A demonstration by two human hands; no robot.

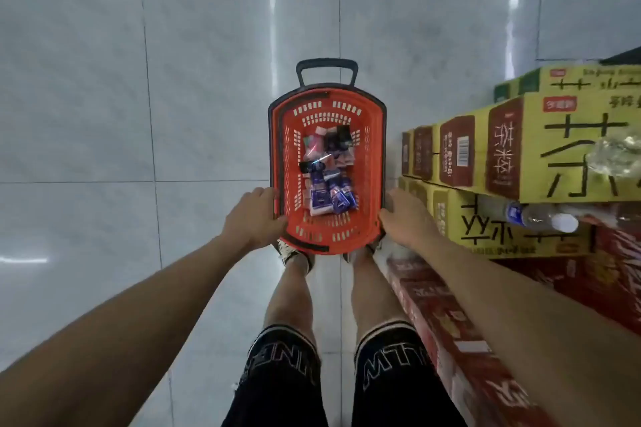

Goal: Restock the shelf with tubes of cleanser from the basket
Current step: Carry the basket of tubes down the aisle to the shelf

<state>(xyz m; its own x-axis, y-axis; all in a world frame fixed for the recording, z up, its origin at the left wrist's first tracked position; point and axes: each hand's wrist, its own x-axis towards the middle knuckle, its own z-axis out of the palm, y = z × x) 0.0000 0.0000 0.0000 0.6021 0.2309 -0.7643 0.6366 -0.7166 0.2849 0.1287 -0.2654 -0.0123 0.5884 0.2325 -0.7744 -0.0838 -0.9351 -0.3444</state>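
Note:
An orange plastic basket (373, 163) with a dark pull handle at its far end sits low over the tiled floor, right in front of my feet. Inside it lie several cleanser tubes (333, 194), purple, white, pink and black, piled along the middle. My left hand (255, 215) grips the basket's near left rim. My right hand (404, 215) grips the near right rim. No shelf is in view.
Stacked yellow drink cartons (513, 156) stand close to the right of the basket, with red cartons (447, 315) below and beside my right leg. A plastic water bottle (541, 217) lies on the cartons. Pale tiled floor (138, 114) stretches to the left and ahead.

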